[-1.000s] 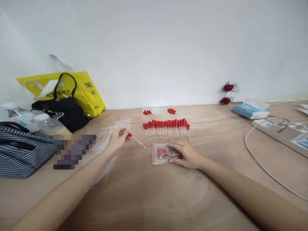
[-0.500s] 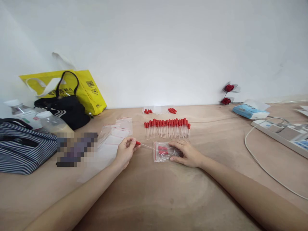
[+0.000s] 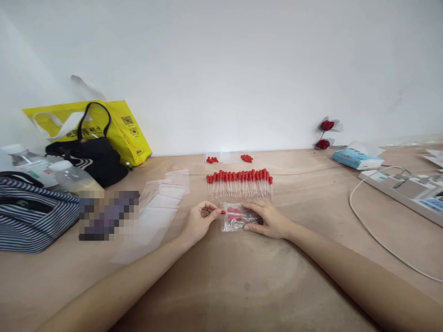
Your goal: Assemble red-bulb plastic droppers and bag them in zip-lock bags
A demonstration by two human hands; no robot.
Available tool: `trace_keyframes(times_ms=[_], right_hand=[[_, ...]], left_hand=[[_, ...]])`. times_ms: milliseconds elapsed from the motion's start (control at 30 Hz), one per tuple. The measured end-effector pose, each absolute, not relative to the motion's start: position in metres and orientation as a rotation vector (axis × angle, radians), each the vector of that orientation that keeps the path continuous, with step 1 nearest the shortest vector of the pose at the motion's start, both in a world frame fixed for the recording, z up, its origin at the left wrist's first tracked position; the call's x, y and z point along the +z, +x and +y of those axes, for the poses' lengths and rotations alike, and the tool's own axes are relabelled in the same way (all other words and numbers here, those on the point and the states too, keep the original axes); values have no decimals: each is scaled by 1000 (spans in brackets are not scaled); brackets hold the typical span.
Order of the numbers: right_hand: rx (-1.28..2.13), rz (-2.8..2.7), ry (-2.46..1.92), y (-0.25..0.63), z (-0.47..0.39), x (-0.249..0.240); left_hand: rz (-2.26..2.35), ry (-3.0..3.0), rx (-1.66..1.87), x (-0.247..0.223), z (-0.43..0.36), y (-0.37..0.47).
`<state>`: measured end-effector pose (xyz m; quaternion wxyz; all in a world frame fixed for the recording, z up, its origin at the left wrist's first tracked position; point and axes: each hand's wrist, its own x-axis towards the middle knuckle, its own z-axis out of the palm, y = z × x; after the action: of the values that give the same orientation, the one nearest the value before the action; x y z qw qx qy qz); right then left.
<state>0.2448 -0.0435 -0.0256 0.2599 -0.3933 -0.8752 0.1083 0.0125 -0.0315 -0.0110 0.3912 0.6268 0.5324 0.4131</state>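
My left hand [image 3: 200, 222] pinches the red bulb of a dropper [image 3: 223, 212] between thumb and fingertips. The dropper's thin clear tube lies within a small clear zip bag [image 3: 238, 226], past its red-lined opening. Other red-bulbed droppers show through the plastic. On the bag's right end, my right hand [image 3: 268, 220] holds it against the table, thumb at the near edge and fingers over the far one. Just behind the bag, several droppers [image 3: 238, 177] lie side by side in a row, red bulbs pointing away from me.
Flat zip bags [image 3: 155, 216] overlap left of my hands. Behind the row are filled bags [image 3: 247, 158] with red bulbs. A striped bag [image 3: 34, 216], bottles [image 3: 74, 177] and a yellow bag [image 3: 131, 133] crowd the left. Tissues [image 3: 356, 158] and a power strip [image 3: 404, 189] are at right.
My left hand has moved right, sliding the dropper's tube into the zip bag until its red bulb reaches the opening. My right hand stays on the bag.
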Motion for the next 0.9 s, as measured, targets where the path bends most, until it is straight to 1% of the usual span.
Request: trace_keyframes(times_ms=[167,367,500,667,767,800,900], right_hand=[[336,-2348,-1045,245,-43,-26],[524,-2205,-992,253,-42,-24],[543,-2208,-1008,263,-42,-21],[544,-2304,-968,272,-41,-22],[515,-2355,-947,270,-38,-25],[500,-2364,-944,268,-37,-26],[440,-2386,-926,261,-35,-25]], left_hand=[[1214,1565,959,-9,-30,25],[1188,1720,964,-18,-28,25],[1233,1734,930,-23,-28,25],[1174,1686,900,-20,-30,20],[1358,1728,927,-11,-13,11],[1483,1790,940,-7,-2,7],[1612,1803,964,1,42,-3]])
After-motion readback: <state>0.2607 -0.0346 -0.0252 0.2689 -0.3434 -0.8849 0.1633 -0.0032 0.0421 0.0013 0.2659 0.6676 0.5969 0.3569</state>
